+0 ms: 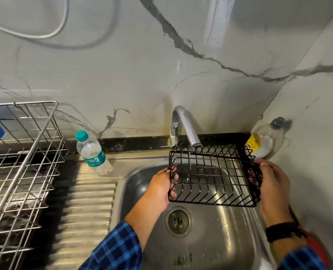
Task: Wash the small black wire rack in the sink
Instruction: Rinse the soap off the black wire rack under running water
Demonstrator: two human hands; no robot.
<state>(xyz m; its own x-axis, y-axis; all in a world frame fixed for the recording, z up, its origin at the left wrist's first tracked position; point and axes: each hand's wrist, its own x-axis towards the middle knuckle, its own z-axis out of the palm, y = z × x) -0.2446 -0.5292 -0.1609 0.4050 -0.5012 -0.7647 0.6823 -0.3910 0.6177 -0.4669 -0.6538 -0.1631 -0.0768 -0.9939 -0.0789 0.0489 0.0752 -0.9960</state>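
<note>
- Where the sink comes nearest the viewer, two blue plaid sleeves enter over its front edge, one at each front corner.
- A dark wristband sits on the right wrist, above the sink's right side.
- The round drain lies in the middle of the sink floor, and a green smear lies on the floor in front of it.
- The left hand grips the left end wall of the small black wire rack, with its fingers curled through the wires.
- The right hand grips the rack's right end wall, with its fingers wrapped around the wires.
- The rack hangs level over the rear half of the sink, clear of the floor, open side up.
- The chrome faucet rises behind the sink; its spout ends just above the rack's far rim. Water flow cannot be determined.
- A ribbed drainboard adjoins the sink on the left.
- A clear water bottle with a teal cap stands at the sink's rear left corner.
- A steel dish rack stands well left of the sink.
- A soap bottle with a yellow label leans at the sink's rear right corner.
- A marble wall stands behind the sink.
</note>
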